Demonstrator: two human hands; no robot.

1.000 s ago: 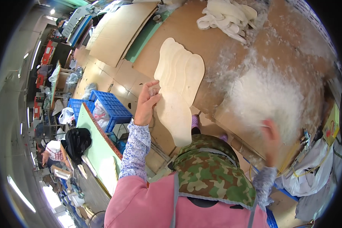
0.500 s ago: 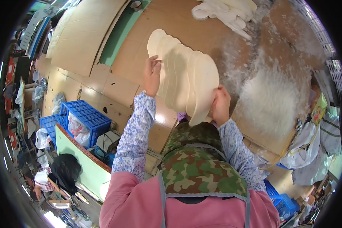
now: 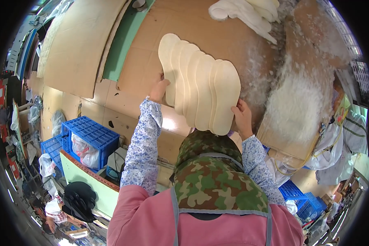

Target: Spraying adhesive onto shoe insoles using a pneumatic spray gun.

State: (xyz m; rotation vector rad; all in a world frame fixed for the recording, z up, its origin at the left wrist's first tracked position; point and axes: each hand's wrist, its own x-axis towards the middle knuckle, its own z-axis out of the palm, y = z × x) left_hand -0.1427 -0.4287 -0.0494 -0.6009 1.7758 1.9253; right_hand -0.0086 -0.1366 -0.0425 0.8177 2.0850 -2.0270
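A fan of several cream insoles (image 3: 201, 88), each overlapping its neighbour, spreads between my hands over the near edge of the brown cardboard. My left hand (image 3: 158, 89) grips the left edge of the fan with curled fingers, partly tucked behind it. On the other side, my right hand (image 3: 243, 116) pinches the lower right edge of the outermost insole, thumb towards me. More pale insoles (image 3: 250, 16) lie in a loose pile at the far side of the cardboard.
White powder (image 3: 293, 104) is heaped on cardboard to the right and scattered around it. A folded cardboard sheet (image 3: 80, 45) lies at the far left, beside a green strip (image 3: 127, 41). Blue crates (image 3: 92, 137) stand at lower left near a pale green board (image 3: 86, 180). A person (image 3: 59, 211) sits further left.
The fanned insoles now lie flatter, and the outermost one no longer curls towards me. My left hand has shifted down along the edge; my right hand has moved slightly down and right.
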